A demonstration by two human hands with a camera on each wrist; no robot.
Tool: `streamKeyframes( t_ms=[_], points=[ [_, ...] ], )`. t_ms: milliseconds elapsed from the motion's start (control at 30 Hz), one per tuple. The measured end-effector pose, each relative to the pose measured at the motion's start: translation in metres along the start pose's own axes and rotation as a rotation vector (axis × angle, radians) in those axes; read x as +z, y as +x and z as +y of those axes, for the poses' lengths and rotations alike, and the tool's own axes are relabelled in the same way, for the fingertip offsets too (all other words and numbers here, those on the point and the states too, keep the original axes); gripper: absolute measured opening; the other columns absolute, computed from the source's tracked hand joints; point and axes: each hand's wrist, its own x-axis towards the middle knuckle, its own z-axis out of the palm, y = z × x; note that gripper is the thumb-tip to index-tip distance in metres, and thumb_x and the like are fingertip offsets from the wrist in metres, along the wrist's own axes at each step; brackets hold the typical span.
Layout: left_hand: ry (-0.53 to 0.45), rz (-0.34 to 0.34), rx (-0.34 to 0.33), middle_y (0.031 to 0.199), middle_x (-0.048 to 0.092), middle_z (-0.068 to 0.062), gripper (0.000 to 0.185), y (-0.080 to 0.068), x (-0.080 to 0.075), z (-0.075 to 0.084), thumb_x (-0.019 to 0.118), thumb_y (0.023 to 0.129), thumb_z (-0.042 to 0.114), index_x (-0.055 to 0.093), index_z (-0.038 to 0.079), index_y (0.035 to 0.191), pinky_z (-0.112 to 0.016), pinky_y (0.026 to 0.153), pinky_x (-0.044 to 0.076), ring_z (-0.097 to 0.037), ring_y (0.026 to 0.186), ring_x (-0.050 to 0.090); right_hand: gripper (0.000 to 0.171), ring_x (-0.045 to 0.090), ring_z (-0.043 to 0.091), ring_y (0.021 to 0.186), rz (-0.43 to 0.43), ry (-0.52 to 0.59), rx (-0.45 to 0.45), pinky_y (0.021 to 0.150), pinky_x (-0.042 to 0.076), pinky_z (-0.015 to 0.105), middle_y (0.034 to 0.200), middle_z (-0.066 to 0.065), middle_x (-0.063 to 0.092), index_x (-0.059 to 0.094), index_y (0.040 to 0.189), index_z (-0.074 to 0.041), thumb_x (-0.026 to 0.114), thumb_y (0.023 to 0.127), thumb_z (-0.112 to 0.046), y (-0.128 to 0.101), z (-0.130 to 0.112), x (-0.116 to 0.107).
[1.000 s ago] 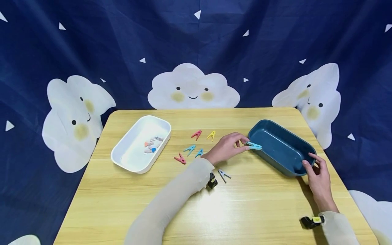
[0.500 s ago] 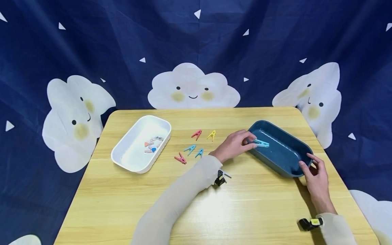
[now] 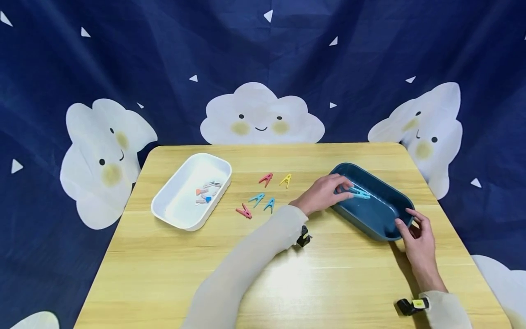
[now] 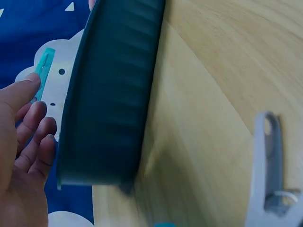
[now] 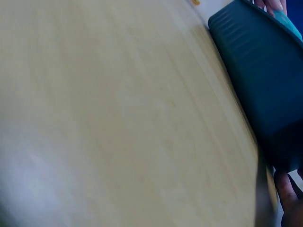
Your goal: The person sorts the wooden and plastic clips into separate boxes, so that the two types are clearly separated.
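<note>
My left hand (image 3: 322, 194) pinches a light-blue clothespin (image 3: 360, 193) between thumb and fingers, over the left part of a dark teal bin (image 3: 371, 230). In the left wrist view the same clothespin (image 4: 45, 68) stands out beyond the thumb, above the bin's rim. My right hand (image 3: 420, 242) grips the bin's near right end, thumb at the rim on one side and fingers on the other. The right wrist view shows the outer wall of the bin (image 5: 265, 80) and only part of that hand. No other thing shows in the visible part of the bin's inside.
Two red clothespins (image 3: 266, 179), a yellow clothespin (image 3: 286, 180) and two blue clothespins (image 3: 256, 198) lie mid-table. A grey clothespin (image 4: 267, 165) lies near my left wrist. At the left stands a white bin (image 3: 172, 201) holding several small clips (image 3: 207, 194).
My left hand has moved right with the light-blue clothespin, from the teal bin's rim to over its inside. The bin's near right end and my right hand have shifted slightly left.
</note>
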Motion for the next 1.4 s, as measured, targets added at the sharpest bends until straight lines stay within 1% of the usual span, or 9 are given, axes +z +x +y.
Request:
streamKeyframes(
  t_ms=[200, 433, 533, 667, 833, 1000, 1100, 1200, 1400],
  points=[
    [0.087, -0.081, 0.021, 0.124, 0.068, 0.009, 0.034, 0.012, 0.006, 0.004, 0.068, 0.109, 0.038, 0.07, 0.019, 0.137, -0.007, 0.089, 0.046, 0.001, 0.105, 0.061, 0.054, 0.053, -0.002, 0.12, -0.002, -0.055, 0.003, 0.089, 0.044, -0.001, 0.151, -0.017, 0.045, 0.05, 0.16, -0.029, 0.068, 0.109, -0.028, -0.006, -0.001, 0.003],
    [0.165, -0.153, 0.031, 0.122, 0.069, 0.012, 0.033, 0.024, 0.01, 0.008, 0.07, 0.108, 0.038, 0.072, 0.022, 0.136, -0.01, 0.095, 0.045, -0.001, 0.11, 0.061, 0.051, 0.055, -0.002, 0.116, 0.018, 0.0, -0.008, 0.088, 0.046, 0.0, 0.148, -0.015, 0.048, 0.054, 0.156, -0.025, 0.071, 0.108, -0.023, -0.012, -0.004, 0.01],
    [0.205, -0.185, 0.022, 0.12, 0.068, 0.014, 0.032, 0.028, 0.013, 0.009, 0.07, 0.108, 0.039, 0.073, 0.023, 0.135, -0.01, 0.098, 0.045, 0.0, 0.111, 0.06, 0.051, 0.055, -0.002, 0.116, 0.02, -0.016, -0.019, 0.088, 0.046, 0.0, 0.15, -0.013, 0.047, 0.054, 0.157, -0.025, 0.07, 0.108, -0.023, -0.014, -0.005, 0.012],
    [0.263, -0.24, 0.008, 0.12, 0.068, 0.016, 0.031, 0.034, 0.018, 0.012, 0.07, 0.107, 0.04, 0.073, 0.025, 0.134, -0.011, 0.104, 0.044, 0.002, 0.112, 0.061, 0.052, 0.053, 0.004, 0.121, 0.021, -0.025, -0.013, 0.089, 0.045, 0.0, 0.155, -0.007, 0.045, 0.053, 0.158, -0.025, 0.069, 0.109, -0.024, -0.016, -0.005, 0.013],
    [0.344, -0.311, -0.013, 0.121, 0.07, 0.016, 0.03, 0.037, 0.023, 0.017, 0.07, 0.107, 0.041, 0.073, 0.027, 0.134, -0.01, 0.099, 0.047, 0.004, 0.111, 0.063, 0.052, 0.052, 0.006, 0.124, 0.034, -0.032, -0.004, 0.09, 0.044, 0.0, 0.16, -0.001, 0.043, 0.052, 0.159, -0.025, 0.068, 0.109, -0.024, -0.015, -0.003, 0.016],
    [0.434, -0.328, -0.045, 0.118, 0.069, 0.02, 0.03, 0.038, 0.027, 0.019, 0.072, 0.106, 0.044, 0.073, 0.031, 0.132, -0.012, 0.095, 0.049, 0.006, 0.107, 0.061, 0.051, 0.053, 0.003, 0.12, 0.048, -0.038, -0.016, 0.091, 0.044, 0.001, 0.154, -0.008, 0.045, 0.053, 0.158, -0.023, 0.069, 0.109, -0.023, -0.016, -0.002, 0.017],
    [0.446, -0.329, -0.061, 0.12, 0.07, 0.02, 0.032, 0.038, 0.027, 0.019, 0.072, 0.106, 0.046, 0.073, 0.031, 0.134, -0.013, 0.097, 0.049, 0.005, 0.109, 0.062, 0.051, 0.053, 0.003, 0.12, 0.046, -0.039, -0.012, 0.091, 0.044, 0.001, 0.153, -0.01, 0.045, 0.053, 0.158, -0.024, 0.069, 0.109, -0.024, -0.016, -0.002, 0.017],
    [0.428, -0.331, -0.069, 0.124, 0.07, 0.018, 0.035, 0.038, 0.026, 0.019, 0.071, 0.106, 0.046, 0.072, 0.03, 0.137, -0.012, 0.099, 0.049, 0.004, 0.112, 0.062, 0.051, 0.052, 0.004, 0.121, 0.044, -0.04, -0.003, 0.091, 0.044, 0.001, 0.154, -0.009, 0.045, 0.053, 0.158, -0.025, 0.068, 0.109, -0.025, -0.016, -0.003, 0.017],
    [0.318, -0.287, -0.029, 0.125, 0.07, 0.015, 0.034, 0.033, 0.018, 0.018, 0.068, 0.108, 0.043, 0.073, 0.025, 0.137, -0.011, 0.102, 0.047, 0.002, 0.114, 0.063, 0.052, 0.05, 0.011, 0.128, 0.035, -0.038, 0.011, 0.091, 0.043, 0.001, 0.16, -0.003, 0.041, 0.051, 0.159, -0.027, 0.067, 0.11, -0.028, -0.017, -0.005, 0.018]
  ],
)
